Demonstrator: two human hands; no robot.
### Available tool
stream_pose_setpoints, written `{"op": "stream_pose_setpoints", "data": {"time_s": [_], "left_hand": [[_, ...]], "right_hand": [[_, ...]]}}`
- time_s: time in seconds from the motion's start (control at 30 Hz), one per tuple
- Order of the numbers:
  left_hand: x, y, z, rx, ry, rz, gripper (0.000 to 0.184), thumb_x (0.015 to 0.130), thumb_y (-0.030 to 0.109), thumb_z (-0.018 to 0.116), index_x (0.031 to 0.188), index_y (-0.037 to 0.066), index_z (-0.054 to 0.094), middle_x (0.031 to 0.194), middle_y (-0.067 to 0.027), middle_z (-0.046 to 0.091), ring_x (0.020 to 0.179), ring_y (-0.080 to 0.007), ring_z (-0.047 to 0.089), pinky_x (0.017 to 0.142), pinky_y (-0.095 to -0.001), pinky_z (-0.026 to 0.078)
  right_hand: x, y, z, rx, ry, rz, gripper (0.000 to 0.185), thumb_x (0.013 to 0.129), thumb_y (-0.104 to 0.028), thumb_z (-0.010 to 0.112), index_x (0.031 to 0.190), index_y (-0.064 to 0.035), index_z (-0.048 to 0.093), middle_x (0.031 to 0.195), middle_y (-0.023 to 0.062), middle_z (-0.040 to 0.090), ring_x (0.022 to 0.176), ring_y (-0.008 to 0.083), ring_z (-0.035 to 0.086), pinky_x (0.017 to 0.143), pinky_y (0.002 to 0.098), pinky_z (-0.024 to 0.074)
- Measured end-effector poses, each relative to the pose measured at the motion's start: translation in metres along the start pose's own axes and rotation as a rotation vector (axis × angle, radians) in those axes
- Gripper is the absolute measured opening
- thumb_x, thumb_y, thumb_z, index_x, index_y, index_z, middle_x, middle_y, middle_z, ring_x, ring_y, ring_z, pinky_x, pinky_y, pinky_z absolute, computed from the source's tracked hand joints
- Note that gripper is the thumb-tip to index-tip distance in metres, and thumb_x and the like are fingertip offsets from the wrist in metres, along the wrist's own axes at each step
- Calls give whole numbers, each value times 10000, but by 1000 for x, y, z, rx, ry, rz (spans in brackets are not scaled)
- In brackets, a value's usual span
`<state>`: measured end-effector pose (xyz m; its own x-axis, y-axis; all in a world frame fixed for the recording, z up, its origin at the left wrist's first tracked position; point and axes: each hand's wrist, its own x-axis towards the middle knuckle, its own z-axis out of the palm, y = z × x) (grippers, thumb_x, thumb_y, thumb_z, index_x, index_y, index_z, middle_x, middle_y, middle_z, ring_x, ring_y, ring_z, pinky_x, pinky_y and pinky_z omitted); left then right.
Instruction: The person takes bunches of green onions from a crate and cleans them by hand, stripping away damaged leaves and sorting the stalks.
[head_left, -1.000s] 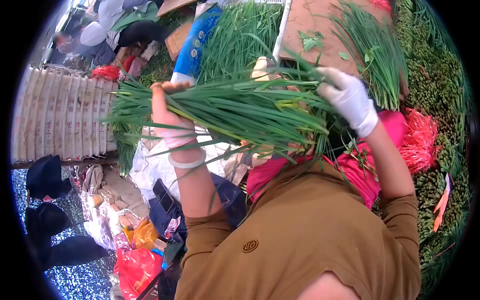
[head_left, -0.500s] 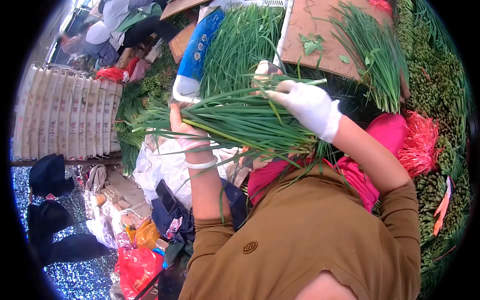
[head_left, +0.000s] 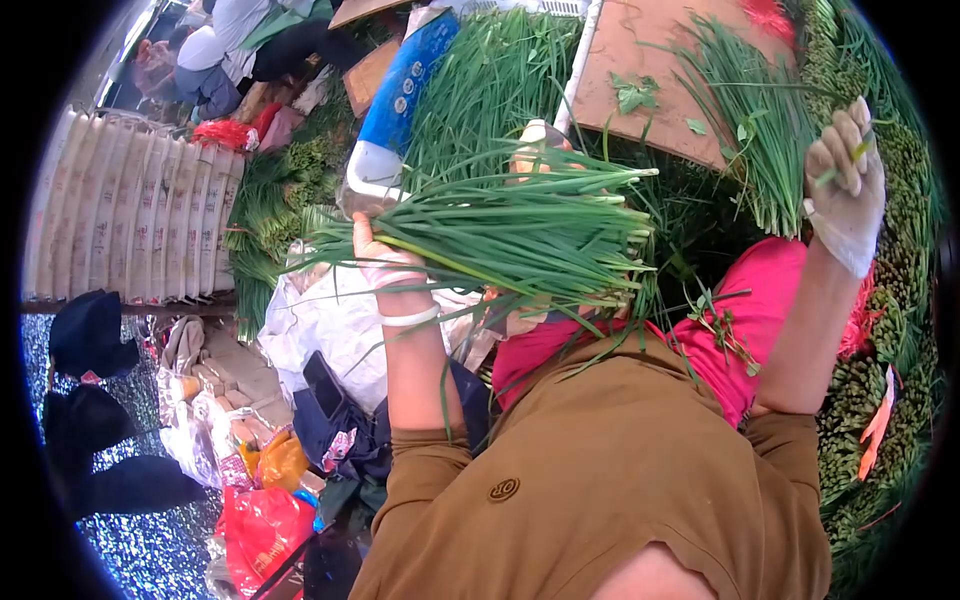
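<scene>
The bunch of long green stalks (head_left: pixel 530 225) lies roughly level across the front of the person's body, above the pink clothing (head_left: pixel 765 290), its pale cut ends to the right and its thin leaves trailing left; the left hand (head_left: pixel 378 250) holds it near the leafy side, thumb up at the edge and fingers hidden beneath the leaves, so how tightly they close I cannot tell; the right hand (head_left: pixel 848 180), gloved, is raised well apart from the bunch, just beside the loose stalks (head_left: pixel 765 130) by the brown board (head_left: pixel 640 45), its fingers curled with scraps of leaf at them, though whether it pinches these or they merely cling I cannot tell; the bunch should be light for its bulk, limp and springy along the leaves and firmer toward the pale ends; the smooth blades probably slide over one another, more so if damp, so a loose hold may let single stalks slip out; a hard squeeze would likely crease or bruise the leaves; the surest place to grip looks to be the firmer part just behind the cut ends, with a broad, gentle support under the middle, as the drooping tips would give little hold.
</scene>
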<state>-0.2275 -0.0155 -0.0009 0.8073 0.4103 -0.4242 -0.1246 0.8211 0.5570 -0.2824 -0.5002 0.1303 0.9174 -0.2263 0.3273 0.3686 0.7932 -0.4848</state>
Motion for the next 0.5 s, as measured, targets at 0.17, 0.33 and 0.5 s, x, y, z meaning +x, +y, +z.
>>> {"op": "stream_pose_setpoints", "data": {"time_s": [0.17, 0.33, 0.5], "left_hand": [[-18, -3, 18, 37, 12, 65, 314, 924, 378, 550, 989, 71, 551, 948, -103, 611, 848, -282, 614, 801, -497, 535], [-52, -5, 49, 112, 54, 138, 324, 935, 382, 531, 978, 63, 553, 932, -115, 606, 877, -287, 602, 819, -499, 515], [-50, -3, 41, 97, 14, 156, 298, 929, 361, 546, 868, 69, 538, 850, -98, 594, 798, -267, 596, 764, -470, 525]], "right_hand": [[-71, 91, 57, -878, -186, 478, 252, 852, -85, 618, 1097, -25, 611, 845, -1, 590, 651, 42, 505, 586, 213, 443], [-116, 190, 78, -1606, -805, 156, 442, 737, -246, 730, 1117, -69, 592, 831, 112, 567, 769, 298, 637, 663, 370, 523], [-106, 215, 60, -1509, -798, -59, 158, 756, -138, 655, 895, -85, 604, 802, 106, 580, 747, 307, 626, 653, 380, 512]]}}
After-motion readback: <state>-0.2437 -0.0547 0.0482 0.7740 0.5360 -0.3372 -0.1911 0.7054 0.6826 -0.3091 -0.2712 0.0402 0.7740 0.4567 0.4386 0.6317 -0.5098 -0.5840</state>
